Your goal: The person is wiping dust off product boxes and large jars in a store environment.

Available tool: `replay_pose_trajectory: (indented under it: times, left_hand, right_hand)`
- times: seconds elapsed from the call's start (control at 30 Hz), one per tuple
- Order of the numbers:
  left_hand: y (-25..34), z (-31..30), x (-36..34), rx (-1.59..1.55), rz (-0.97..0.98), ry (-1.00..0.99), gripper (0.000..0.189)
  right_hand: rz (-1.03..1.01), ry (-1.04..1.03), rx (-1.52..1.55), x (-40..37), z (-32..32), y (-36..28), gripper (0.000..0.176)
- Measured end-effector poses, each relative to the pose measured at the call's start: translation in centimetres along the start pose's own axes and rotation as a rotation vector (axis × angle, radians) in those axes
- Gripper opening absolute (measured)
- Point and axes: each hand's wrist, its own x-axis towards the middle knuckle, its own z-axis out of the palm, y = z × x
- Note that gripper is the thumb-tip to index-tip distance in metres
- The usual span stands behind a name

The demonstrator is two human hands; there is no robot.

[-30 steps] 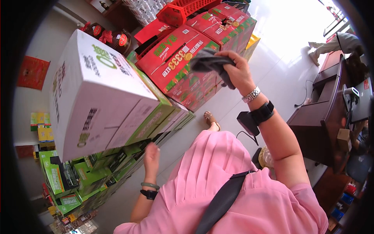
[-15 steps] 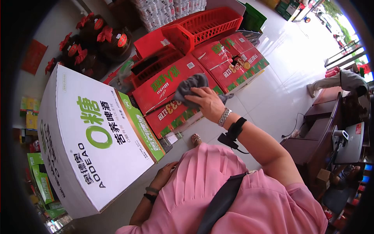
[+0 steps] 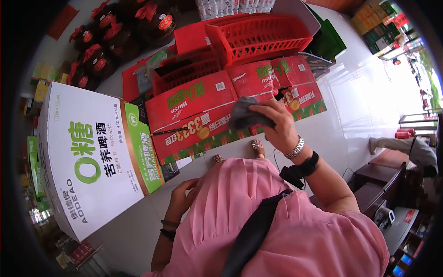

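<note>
My right hand (image 3: 279, 127) is closed on a dark grey cloth (image 3: 243, 114), bunched up under the fingers. The cloth overlaps the front part of the red beer cartons (image 3: 194, 108), near where two of them meet. A silver watch and a black strap with a small box sit on that wrist. Low at my side, my left hand (image 3: 182, 196) hangs by the pink blouse, fingers loosely apart and partly hidden by the fabric. Left of the red cartons stands a large white and green beer carton (image 3: 99, 184).
Red plastic baskets (image 3: 263, 39) stand behind the red cartons, with a green bin (image 3: 327, 41) beside them. Dark jars with red cloth tops (image 3: 117, 44) and packs of bottled water (image 3: 230, 7) are at the back. Another person (image 3: 401, 150) bends near a brown desk (image 3: 369, 180) at right.
My right hand has moved the cloth rightward along the red cartons toward their front edge. The view has shifted, and my left hand stays by the blouse.
</note>
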Motion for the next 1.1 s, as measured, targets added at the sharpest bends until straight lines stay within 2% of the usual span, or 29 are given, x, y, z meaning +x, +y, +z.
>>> replay_pose_trajectory:
  times: [0.13, 0.17, 0.2, 0.27, 0.33, 0.37, 0.47, 0.5, 0.57, 0.7, 0.8, 0.87, 0.93, 1.0, 1.1]
  left_hand:
    - [6.7, 1.5, 2.9, 0.059, 0.114, 0.377, 0.026]
    - [7.9, 1.6, 4.1, 0.093, 0.205, 0.492, 0.029]
    - [8.8, 1.7, 5.3, 0.129, 0.292, 0.603, 0.032]
    - [10.0, 1.2, 7.9, 0.467, 0.314, 0.723, 0.040]
    - [9.9, 0.8, 10.1, 0.582, 0.255, 0.731, 0.044]
    - [9.5, 0.6, 11.2, 0.639, 0.224, 0.736, 0.045]
    - [7.3, -0.2, 12.8, 0.739, 0.167, 0.674, 0.044]
    - [7.2, -0.1, 13.1, 0.825, 0.194, 0.697, 0.039]
    - [7.6, 0.0, 12.8, 0.775, 0.153, 0.705, 0.034]
    - [8.2, -0.1, 12.3, 0.725, 0.188, 0.737, 0.023]
    - [7.7, -0.5, 12.4, 0.765, 0.244, 0.706, 0.021]
    - [7.5, -0.9, 12.5, 0.783, 0.266, 0.673, 0.021]
    - [7.3, -1.3, 12.5, 0.775, 0.259, 0.630, 0.021]
    - [6.8, -1.2, 12.5, 0.767, 0.268, 0.631, 0.022]
    - [6.4, -0.8, 12.5, 0.722, 0.244, 0.651, 0.023]
  right_hand:
    - [0.149, 0.220, 0.190, -0.2, -7.8, 5.6, 0.052]
    - [0.139, 0.264, 0.159, -0.3, -9.3, 7.3, 0.049]
    - [0.120, 0.236, 0.009, -0.3, -10.7, 8.7, 0.049]
    - [0.185, 0.062, -0.201, -0.8, -11.4, 12.6, 0.057]
    - [0.194, -0.111, -0.384, -2.3, -8.9, 18.5, 0.068]
    - [0.131, -0.155, -0.426, -1.7, -8.6, 18.5, 0.073]
    - [0.058, -0.229, -0.355, 1.1, -6.6, 18.2, 0.074]
    - [0.016, -0.231, -0.336, 1.9, -5.5, 18.0, 0.073]
    - [-0.063, -0.236, -0.307, 3.2, -3.4, 17.2, 0.071]
    - [0.150, -0.143, 0.017, 4.7, -0.6, 14.7, 0.063]
    - [0.044, -0.165, 0.073, 3.9, 0.9, 11.8, 0.061]
    - [-0.183, -0.304, 0.097, 3.2, 3.9, 10.7, 0.059]
    - [-0.320, -0.398, 0.080, 2.5, 5.3, 7.6, 0.057]
    - [-0.385, -0.420, 0.126, 3.1, 7.1, 6.4, 0.064]
    - [-0.489, -0.548, 0.174, 2.9, 8.9, 5.2, 0.062]
